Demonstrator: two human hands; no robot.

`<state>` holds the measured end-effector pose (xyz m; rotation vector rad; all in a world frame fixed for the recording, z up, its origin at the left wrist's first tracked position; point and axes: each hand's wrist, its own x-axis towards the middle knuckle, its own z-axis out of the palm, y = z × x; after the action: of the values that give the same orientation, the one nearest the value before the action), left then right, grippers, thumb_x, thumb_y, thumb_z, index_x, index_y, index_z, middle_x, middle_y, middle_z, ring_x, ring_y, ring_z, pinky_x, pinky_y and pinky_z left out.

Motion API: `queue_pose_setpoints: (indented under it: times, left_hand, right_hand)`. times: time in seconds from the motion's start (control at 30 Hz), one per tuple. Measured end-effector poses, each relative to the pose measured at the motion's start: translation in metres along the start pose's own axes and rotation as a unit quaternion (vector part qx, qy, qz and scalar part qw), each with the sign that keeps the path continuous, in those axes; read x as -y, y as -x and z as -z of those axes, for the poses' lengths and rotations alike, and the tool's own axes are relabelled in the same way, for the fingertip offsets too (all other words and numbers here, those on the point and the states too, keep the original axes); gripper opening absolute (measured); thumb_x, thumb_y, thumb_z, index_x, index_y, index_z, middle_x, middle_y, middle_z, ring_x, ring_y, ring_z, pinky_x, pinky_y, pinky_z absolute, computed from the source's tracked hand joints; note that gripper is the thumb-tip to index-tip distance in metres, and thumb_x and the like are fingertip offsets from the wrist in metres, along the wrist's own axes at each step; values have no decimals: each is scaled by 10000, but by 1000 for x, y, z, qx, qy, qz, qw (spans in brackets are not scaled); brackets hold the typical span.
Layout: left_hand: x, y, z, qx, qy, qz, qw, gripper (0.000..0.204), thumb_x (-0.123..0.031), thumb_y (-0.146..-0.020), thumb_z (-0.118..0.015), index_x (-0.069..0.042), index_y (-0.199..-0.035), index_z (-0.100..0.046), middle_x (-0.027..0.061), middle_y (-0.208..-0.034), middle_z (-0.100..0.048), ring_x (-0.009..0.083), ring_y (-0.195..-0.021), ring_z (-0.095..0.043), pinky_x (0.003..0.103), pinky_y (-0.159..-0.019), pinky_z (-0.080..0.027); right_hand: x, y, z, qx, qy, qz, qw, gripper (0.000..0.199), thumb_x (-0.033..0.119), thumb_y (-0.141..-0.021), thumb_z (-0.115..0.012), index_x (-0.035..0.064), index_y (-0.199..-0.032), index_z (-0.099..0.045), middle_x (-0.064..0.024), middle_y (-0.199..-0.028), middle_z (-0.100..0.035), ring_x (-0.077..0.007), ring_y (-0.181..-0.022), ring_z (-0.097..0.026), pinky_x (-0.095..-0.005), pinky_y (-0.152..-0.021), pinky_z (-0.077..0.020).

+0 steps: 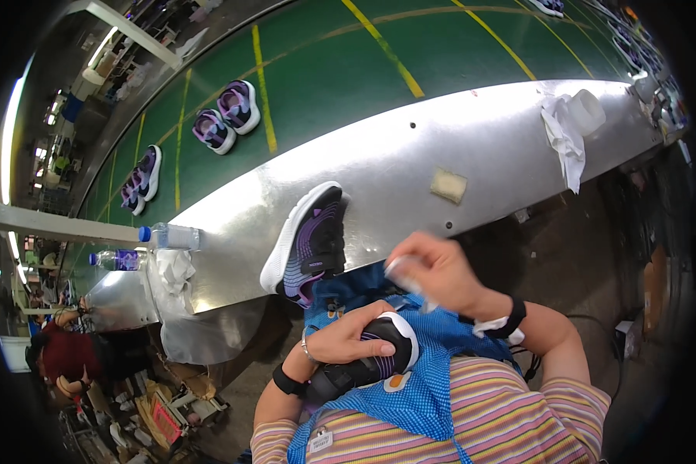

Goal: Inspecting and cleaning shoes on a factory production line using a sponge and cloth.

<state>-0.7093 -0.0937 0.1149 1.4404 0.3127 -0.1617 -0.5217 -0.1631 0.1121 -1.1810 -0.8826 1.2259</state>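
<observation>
- A black shoe (363,359) with purple stripes and a white toe is seen under the left hand (346,338).
- A black and purple striped shoe with a white sole (305,243) is seen on the silver metal bench (410,155).
- A green belt (325,69) is marked with yellow lines.
- Purple and white shoes (226,117) are seen on it.
- A blue checked apron (421,394) is worn over a shirt (510,417) striped pink, yellow and purple.
- Black wristbands (288,381) are worn.
- White cloth (564,135) is seen on the bench.

Your single head camera is looking steeply down from above your chest, close over your hands, facing out across the long shiny metal bench (410,166) toward the far green conveyor belt (340,69), edges bending at the rim.
</observation>
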Motion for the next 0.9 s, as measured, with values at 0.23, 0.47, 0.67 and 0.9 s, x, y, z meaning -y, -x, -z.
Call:
queue_pose_setpoints:
  times: [0.23, 0.47, 0.67, 0.9]
  left_hand:
    - [-12, 10, 2, -33, 24, 27, 999, 403, -249, -765, -642, -21, -1042, -457, 43, -932, -508, 109, -889, -475, 245, -808, -381]
    - [-17, 7, 2, -42, 17, 37, 998, 408, -254, -769, -637, -24, -1054, -456, 43, -932, -513, 107, -892, -473, 243, -805, -386]
    - [-21, 7, 4, -73, 12, 49, 996, 394, -266, -800, -597, -30, -1081, -453, 50, -957, -515, 111, -921, -473, 248, -815, -386]
    - [-66, -57, 58, -285, -152, -57, 945, 439, -347, -834, -510, 11, -1082, -459, 144, -966, -554, 207, -898, -536, 297, -806, -402]
  right_hand:
    - [-2, -28, 96, -253, 56, 83, 962, 167, 94, -856, -471, 1, -962, -561, -5, -817, -555, -57, -728, -479, -198, -649, -402]
    - [-33, -67, 218, -376, 271, 149, 873, 225, 71, -803, -502, 25, -1018, -547, -64, -856, -565, -146, -769, -533, -244, -722, -420]
    - [-21, -64, 209, -400, 626, 221, 632, 360, 68, -692, -618, 43, -1041, -533, -144, -983, -525, -311, -941, -483, -351, -833, -379]
    - [-3, 9, 62, -70, 52, 104, 991, 638, 193, -683, -710, 29, -1206, -385, -111, -1138, -458, -203, -1073, -438, -319, -890, -366]
